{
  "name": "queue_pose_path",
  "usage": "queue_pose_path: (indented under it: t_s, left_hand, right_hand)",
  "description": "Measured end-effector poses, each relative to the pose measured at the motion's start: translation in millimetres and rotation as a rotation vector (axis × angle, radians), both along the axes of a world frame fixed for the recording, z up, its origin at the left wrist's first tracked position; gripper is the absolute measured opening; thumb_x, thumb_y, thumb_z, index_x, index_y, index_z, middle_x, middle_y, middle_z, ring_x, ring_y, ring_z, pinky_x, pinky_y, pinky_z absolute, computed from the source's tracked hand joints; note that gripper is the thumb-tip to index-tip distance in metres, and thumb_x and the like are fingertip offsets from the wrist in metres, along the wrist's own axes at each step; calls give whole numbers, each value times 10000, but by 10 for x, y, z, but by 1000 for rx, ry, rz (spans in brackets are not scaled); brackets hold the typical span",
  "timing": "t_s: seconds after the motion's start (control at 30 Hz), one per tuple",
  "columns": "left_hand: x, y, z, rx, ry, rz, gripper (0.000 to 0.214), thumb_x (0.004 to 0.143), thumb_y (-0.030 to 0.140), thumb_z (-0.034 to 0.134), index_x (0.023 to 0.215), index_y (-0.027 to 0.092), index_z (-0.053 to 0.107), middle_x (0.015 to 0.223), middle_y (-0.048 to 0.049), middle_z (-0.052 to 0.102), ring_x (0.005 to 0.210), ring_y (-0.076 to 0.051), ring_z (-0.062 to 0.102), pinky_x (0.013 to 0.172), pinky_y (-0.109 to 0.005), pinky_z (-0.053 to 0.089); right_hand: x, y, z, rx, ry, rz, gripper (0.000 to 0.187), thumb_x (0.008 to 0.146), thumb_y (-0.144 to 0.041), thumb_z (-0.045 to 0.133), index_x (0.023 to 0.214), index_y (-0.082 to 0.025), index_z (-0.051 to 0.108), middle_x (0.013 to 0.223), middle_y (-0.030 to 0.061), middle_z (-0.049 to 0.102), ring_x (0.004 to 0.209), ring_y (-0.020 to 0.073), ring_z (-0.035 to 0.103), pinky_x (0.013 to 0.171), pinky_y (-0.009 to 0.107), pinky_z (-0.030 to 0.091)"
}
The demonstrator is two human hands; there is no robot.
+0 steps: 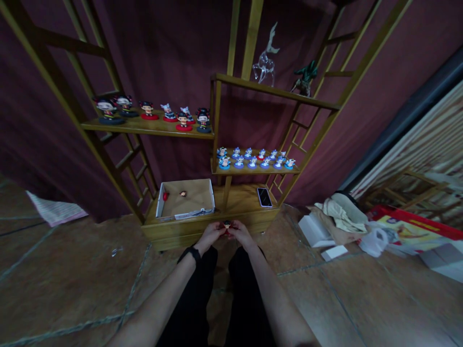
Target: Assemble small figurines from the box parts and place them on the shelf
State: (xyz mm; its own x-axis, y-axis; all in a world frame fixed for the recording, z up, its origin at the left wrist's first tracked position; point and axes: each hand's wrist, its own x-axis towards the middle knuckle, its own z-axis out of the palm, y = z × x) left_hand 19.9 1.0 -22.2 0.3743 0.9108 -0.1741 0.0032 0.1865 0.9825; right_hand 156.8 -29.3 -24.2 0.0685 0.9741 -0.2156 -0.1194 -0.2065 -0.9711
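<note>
1. L hand and R hand meet low centre in my view. Fingertips of both are pinched on one small figurine.
2. The figurine has a dark head and a red lower part. It sits upright betw. the two hands, just in front of the shelf unit's bottom board.
3. Black wristband on L wrist.
4. Open cardboard box on the bottom board, left of the hands. Inside are a red piece and a tiny dark-haired head, apart from each other.
5. Phone lies flat on the same board, right of the box, screen dark.
6. Mid shelf: rows of blue-base figurines, packed close.
7. Upper L shelf: larger figurines on red and black bases.
8. Top R shelf: clear glass deer, with a dark green figure beside it.
9. Floor, R side: white boxes, crumpled cloth, plastic bag, red printed carton. The carton's print is too blurred to read.
10. Floor, L side: pink sheet. Its markings are too small to read.
</note>
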Motion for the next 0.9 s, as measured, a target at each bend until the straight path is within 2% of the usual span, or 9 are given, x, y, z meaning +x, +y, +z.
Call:
queue_pose_path:
  t_s: [0.13,0.27,0.57,0.9]
  left_hand:
    - [26,-25,13,3,8,31,176,593,243,678,706,140,592,648,-11,627,610,-126,568,583,-224,418]
    - [31,-23,3,-8,0,58,187,584,228,679,716,149,574,622,17,595,574,-106,547,561,-212,411]
    - [20,-50,36,-120,-67,24,207,602,219,684,744,156,546,633,19,602,570,-104,571,578,-222,437]
    - [1,-81,108,-143,-120,32,259,563,256,714,747,152,564,691,9,614,591,-97,575,591,-220,438]
  right_hand:
    - [-1,5,-5,-8,-22,-21,258,561,-244,652,806,-206,581,650,-54,598,497,86,524,508,242,462]
    - [0,-19,69,-45,54,-3,238,529,-242,675,748,-183,606,626,-36,607,519,110,553,551,273,474]
    - [6,-51,140,-94,139,-19,206,482,-252,706,652,-163,630,578,-20,617,482,104,549,551,271,472]
    - [6,-86,220,-95,165,-29,237,474,-280,731,652,-165,625,583,-3,627,529,134,590,576,288,481]
